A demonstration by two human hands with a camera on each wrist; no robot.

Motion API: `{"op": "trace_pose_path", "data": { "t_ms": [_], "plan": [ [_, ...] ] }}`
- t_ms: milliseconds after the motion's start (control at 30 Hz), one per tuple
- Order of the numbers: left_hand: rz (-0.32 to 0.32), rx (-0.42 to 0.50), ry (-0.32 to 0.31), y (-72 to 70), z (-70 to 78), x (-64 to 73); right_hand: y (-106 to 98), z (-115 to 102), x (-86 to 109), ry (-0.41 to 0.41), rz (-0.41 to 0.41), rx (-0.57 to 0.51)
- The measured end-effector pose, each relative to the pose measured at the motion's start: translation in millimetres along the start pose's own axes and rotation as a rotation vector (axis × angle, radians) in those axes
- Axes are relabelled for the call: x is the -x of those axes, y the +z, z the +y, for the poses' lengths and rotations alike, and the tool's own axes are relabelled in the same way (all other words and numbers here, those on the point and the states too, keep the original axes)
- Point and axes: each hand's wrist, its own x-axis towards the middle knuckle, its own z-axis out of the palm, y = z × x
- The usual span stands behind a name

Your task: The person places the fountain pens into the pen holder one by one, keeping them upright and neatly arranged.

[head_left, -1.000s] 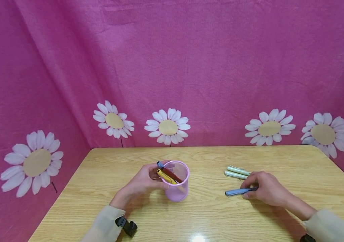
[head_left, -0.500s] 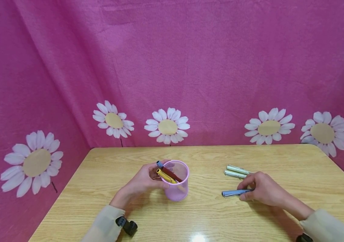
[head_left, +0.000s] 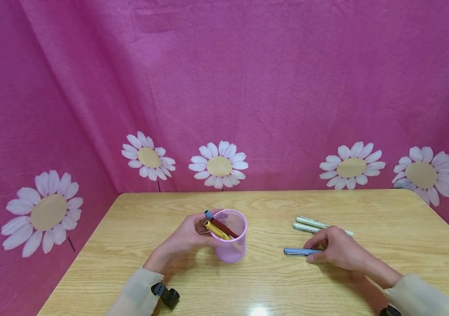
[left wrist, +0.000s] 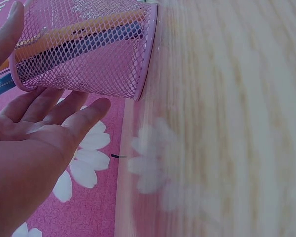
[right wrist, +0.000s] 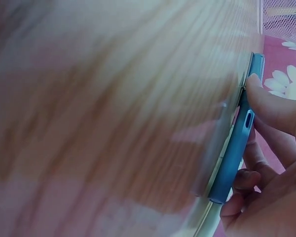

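Observation:
A pink mesh pen holder (head_left: 232, 252) stands on the table with its mouth up. My left hand (head_left: 186, 235) holds it from the left side, thumb at the front and fingers behind. Inside lean a yellow pen (head_left: 217, 230), a dark red pen (head_left: 225, 228) and a blue pen (head_left: 208, 214), their ends above the rim. To the right, my right hand (head_left: 339, 250) pinches another blue pen (head_left: 297, 252) between thumb and fingers. This pen lies nearly level, low over the table, pointing left. In the right wrist view, the pen (right wrist: 232, 158) shows at the fingertips.
Two light green pens (head_left: 307, 228) lie side by side just behind my right hand, partly covered by it. The wooden table (head_left: 264, 281) ends at a pink cloth (head_left: 280, 96) with white daisies at the back and left.
My right hand has slid a little to the left with the blue pen, showing more of the green pens behind. The left hand and pen holder have stayed put.

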Motion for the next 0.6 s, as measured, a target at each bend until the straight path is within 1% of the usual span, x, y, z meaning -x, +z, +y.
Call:
{"op": "trace_pose_path", "data": {
  "t_ms": [300,500,600],
  "plan": [
    [-0.003,0.004,0.007,-0.2,-0.5,-0.6,4.2,-4.4,-2.3,0.025,-0.023,-0.04],
    [0.0,-0.007,0.01,-0.5,-0.2,-0.6,5.3,-7.6,-4.6,0.026,-0.019,-0.011],
    [-0.006,0.002,0.011,0.0,-0.6,-0.8,5.7,-8.3,-5.1,0.023,-0.012,0.013]
  ]
}}
